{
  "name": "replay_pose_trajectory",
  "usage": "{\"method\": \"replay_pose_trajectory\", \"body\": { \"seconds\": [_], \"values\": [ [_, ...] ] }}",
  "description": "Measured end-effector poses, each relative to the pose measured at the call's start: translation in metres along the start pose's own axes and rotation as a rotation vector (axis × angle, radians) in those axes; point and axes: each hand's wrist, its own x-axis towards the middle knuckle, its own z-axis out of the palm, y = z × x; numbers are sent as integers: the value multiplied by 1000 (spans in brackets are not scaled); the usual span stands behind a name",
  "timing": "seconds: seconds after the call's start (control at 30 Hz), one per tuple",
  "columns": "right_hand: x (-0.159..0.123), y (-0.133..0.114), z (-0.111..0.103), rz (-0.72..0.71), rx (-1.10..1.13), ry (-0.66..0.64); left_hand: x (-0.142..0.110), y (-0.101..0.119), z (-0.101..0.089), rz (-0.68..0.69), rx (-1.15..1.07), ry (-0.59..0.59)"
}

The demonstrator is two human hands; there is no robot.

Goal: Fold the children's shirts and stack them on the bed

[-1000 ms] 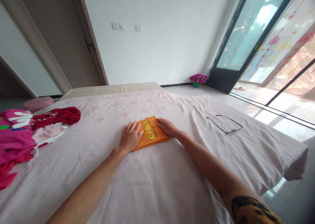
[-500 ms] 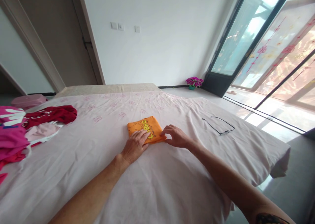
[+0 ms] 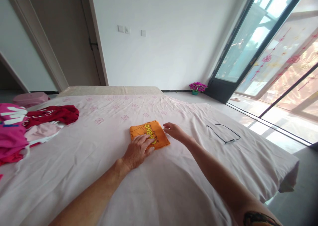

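Note:
An orange garment (image 3: 161, 138), folded into a flat rectangle with yellow lettering and dark line drawings on top, lies on the pink bed sheet (image 3: 159, 186). Across its near left part rests my left hand (image 3: 139, 149), palm down with the fingers spread, covering some of the print. My right hand (image 3: 175, 131) is just beyond the garment's right edge, fingers stretched toward it and holding nothing. Whether its fingertips brush the fabric I cannot tell.
Rumpled red, magenta and pale pink clothes (image 3: 15, 133) are heaped at the left. A pair of glasses (image 3: 231, 140) lies on the sheet at the right. Behind are a pink plastic stool or tub (image 3: 31, 98), potted purple flowers (image 3: 198, 87) and a glass door (image 3: 238, 47).
My right hand has let go of the garment's right edge and lifted slightly, its fingers straightening. My left hand stays on the garment. The whole view has shifted a little.

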Motion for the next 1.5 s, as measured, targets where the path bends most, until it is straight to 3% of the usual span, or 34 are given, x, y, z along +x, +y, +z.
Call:
{"method": "replay_pose_trajectory", "body": {
  "seconds": [0.13,0.2,0.37,0.5,0.7,0.8,0.93,1.03,1.13,1.3,1.4,1.5],
  "values": [
    [24,-6,21,176,62,47,1,-1,0,-38,-46,15],
    [27,-11,28,156,19,38,1,-1,0,-56,-38,15],
    [22,-22,31,114,-281,160,-1,0,6,-11,36,25],
    [17,-22,24,178,-376,117,-3,-1,9,-6,60,11],
    [16,-22,23,203,-328,-5,-1,-5,4,-23,-79,21],
    [21,-22,25,246,-207,-56,0,-6,0,-70,-199,58],
    [25,-25,26,339,65,-85,2,-16,-4,-216,-296,193],
    [25,-30,26,408,318,-131,3,-39,-12,-391,-266,249],
    [22,-37,26,447,577,-229,-2,-72,-26,-545,-186,213],
    [15,-46,28,403,804,-270,-28,-119,-42,-671,-14,207],
    [14,-48,27,367,832,-271,-39,-129,-40,-720,41,179],
    [26,-49,20,260,854,-268,-41,-131,-36,-667,73,153]
  ]
}}
